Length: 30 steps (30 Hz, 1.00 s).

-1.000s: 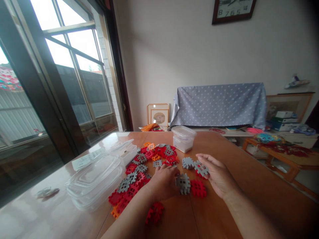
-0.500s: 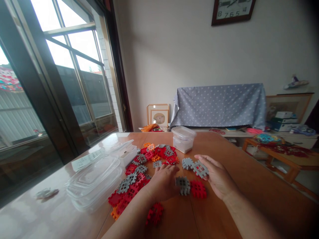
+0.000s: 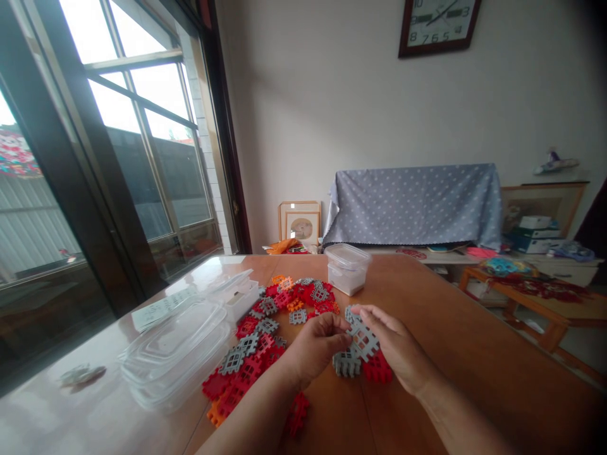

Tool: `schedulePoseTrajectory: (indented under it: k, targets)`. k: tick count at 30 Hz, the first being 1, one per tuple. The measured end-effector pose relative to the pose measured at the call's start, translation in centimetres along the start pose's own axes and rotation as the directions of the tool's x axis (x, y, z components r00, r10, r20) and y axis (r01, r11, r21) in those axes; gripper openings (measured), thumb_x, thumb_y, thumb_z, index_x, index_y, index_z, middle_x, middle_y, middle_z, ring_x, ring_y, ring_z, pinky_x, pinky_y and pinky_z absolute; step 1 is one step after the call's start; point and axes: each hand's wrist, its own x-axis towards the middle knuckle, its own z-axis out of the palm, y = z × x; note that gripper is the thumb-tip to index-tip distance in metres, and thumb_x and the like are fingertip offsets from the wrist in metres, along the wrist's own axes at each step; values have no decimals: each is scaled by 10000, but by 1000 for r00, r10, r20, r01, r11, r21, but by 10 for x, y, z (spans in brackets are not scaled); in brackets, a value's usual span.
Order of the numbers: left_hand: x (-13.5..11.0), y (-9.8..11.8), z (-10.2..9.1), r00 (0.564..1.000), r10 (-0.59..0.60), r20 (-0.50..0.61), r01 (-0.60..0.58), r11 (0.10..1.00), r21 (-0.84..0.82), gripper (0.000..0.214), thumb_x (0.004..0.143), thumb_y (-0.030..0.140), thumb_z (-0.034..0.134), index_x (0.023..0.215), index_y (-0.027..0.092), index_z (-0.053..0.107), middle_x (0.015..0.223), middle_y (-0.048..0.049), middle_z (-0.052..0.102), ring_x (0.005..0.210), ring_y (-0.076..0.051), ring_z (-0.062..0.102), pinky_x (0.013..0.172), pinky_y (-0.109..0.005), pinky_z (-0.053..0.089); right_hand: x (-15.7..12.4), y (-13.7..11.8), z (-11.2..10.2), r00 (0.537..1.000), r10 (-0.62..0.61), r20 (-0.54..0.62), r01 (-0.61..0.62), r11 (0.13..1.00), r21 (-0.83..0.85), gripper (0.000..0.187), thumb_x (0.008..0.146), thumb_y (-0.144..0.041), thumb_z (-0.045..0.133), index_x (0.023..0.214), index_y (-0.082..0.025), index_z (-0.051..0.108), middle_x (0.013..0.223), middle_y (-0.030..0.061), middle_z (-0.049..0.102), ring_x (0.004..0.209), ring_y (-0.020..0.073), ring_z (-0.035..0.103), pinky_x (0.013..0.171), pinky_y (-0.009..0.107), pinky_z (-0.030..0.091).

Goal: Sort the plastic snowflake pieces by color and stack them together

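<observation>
While both hands (image 3: 315, 351) (image 3: 398, 344) grip a grey piece (image 3: 365, 342), a clock (image 3: 439, 26) hangs beyond the wooden table (image 3: 441, 322).

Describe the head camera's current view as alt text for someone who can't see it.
A person's right hand holds a gray, notched, grid-like piece above a wooden table, with the left hand at its edge. Red, gray and orange pieces lie heaped nearby, beside clear plastic containers.

Tabletop (image 3: 427, 309) filled lower frame. Containers (image 3: 177, 354) stood at lower left; toy pieces (image 3: 232, 360) lay right of these, up to centre. Tub (image 3: 348, 278) stood right of their far end. Cloth (image 3: 417, 205) hung behind, mid-right; clock (image 3: 439, 26) upper right, on wall (image 3: 303, 101).
</observation>
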Motion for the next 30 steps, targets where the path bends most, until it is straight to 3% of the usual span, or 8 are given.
schedulePoseTrajectory:
  k: [4, 9, 12, 18, 22, 25, 30]
  targets:
    - [3, -2, -6, 987, -21, -162, 15, 999, -41, 339, 679, 329, 853, 846, 166, 607, 697, 16, 626, 559, -77, 506, 566, -214, 354, 3, 0, -6, 997, -11, -72, 4, 995, -95, 467, 852, -610, 655, 1114, -228, 713, 770, 1, 675, 633, 155, 580, 586, 275, 423]
    - [7, -7, -15, 971, -24, -236, -1, 994, -107, 323, 706, 312, 819, 839, 177, 557, 704, -1, 653, 592, -99, 565, 553, -208, 371, 2, -1, -5, 999, -37, -35, 33, 993, -110, 497, 825, -503, 710, 1242, -240, 650, 954, 31, 702, 786, 179, 636, 658, 278, 458]
    - [8, -8, -15, 972, -44, -232, 11, 990, -141, 345, 689, 305, 828, 836, 177, 543, 730, -13, 669, 599, -101, 580, 558, -208, 383, 0, -1, -2, 999, -35, -1, 34, 992, -117, 530, 845, -494, 693, 1299, -234, 606, 944, 29, 698, 785, 185, 637, 675, 292, 462]
    - [7, -8, -10, 984, -27, -178, 16, 998, -62, 369, 710, 272, 810, 931, 182, 528, 740, 5, 629, 628, -99, 580, 568, -199, 387, 1, 0, 0, 1000, 4, 30, 0, 992, -124, 435, 839, -493, 694, 1152, -192, 664, 828, 13, 680, 696, 155, 573, 651, 279, 422]
    - [4, -9, -13, 981, 147, -125, -120, 972, 200, 520, 754, 256, 776, 1200, 210, 512, 952, -16, 612, 713, -98, 572, 617, -215, 440, 1, 0, -3, 1000, 14, 13, -12, 992, -126, 431, 836, -498, 693, 1149, -203, 670, 836, 4, 674, 677, 140, 550, 629, 259, 409]
    - [2, -9, -16, 957, 277, -87, -202, 851, 484, 604, 776, 206, 738, 1325, 241, 490, 1095, -46, 602, 812, -122, 585, 688, -250, 477, 1, 1, -4, 1000, 20, 16, -18, 992, -128, 424, 844, -501, 685, 1146, -204, 672, 820, 1, 672, 655, 129, 532, 617, 252, 402]
    - [1, -6, -22, 916, 401, 2, -273, 619, 737, 390, 769, 171, 719, 1144, 207, 616, 1022, -42, 663, 899, -171, 601, 816, -303, 489, 3, 3, -2, 999, 32, 16, -30, 994, -102, 457, 823, -511, 721, 1157, -202, 685, 800, 11, 688, 655, 133, 554, 617, 257, 418]
